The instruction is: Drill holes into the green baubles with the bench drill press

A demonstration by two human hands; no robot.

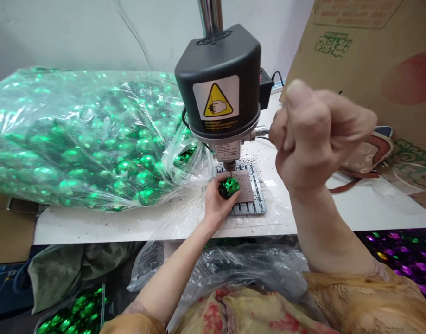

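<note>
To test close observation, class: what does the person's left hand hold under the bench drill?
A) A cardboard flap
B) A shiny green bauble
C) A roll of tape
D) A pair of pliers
B: the left hand grips a shiny green bauble against the brown pad beneath the bench drill.

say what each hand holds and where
Left hand holds a shiny green ball by its lower side; right hand grips the drill press lever by its end.
</note>
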